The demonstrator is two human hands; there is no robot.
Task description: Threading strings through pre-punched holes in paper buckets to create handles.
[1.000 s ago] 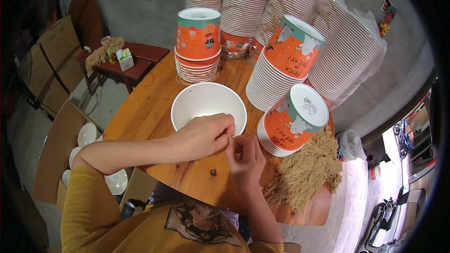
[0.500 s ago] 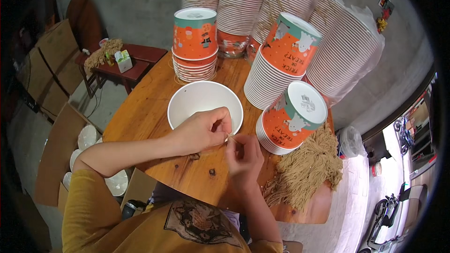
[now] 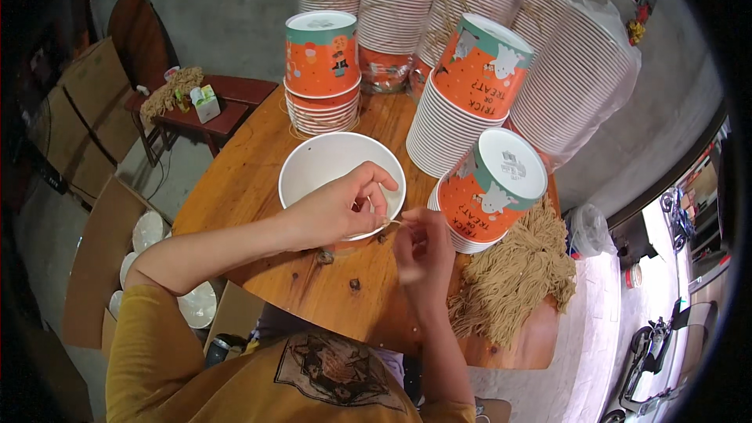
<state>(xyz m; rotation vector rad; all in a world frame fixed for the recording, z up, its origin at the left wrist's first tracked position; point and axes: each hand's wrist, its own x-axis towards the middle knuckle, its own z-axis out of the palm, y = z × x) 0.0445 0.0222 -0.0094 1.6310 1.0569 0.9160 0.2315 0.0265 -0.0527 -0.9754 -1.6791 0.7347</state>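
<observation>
A round paper bucket (image 3: 317,166) with a white inside stands mouth up on the wooden table (image 3: 251,158). My left hand (image 3: 333,205) reaches over its near rim, thumb and fingertips pinched together there, with the index finger raised. A short piece of thin tan cord (image 3: 394,222) runs from those fingertips to my right hand (image 3: 425,249). That hand, just right of the bucket and slightly blurred, pinches the cord's other end. Whether the cord passes through the bucket's wall is hidden by my fingers.
Upside-down stacks of orange paper buckets (image 3: 481,188) stand at the right, another stack (image 3: 322,63) at the far left. Tall wrapped stacks (image 3: 576,82) rise behind. A heap of tan cords (image 3: 513,286) lies at the table's right edge. Left, a cardboard box (image 3: 90,266) holds white buckets.
My right hand has moved right, away from my left, and a length of cord now shows between them. The left index finger has lifted and straightened.
</observation>
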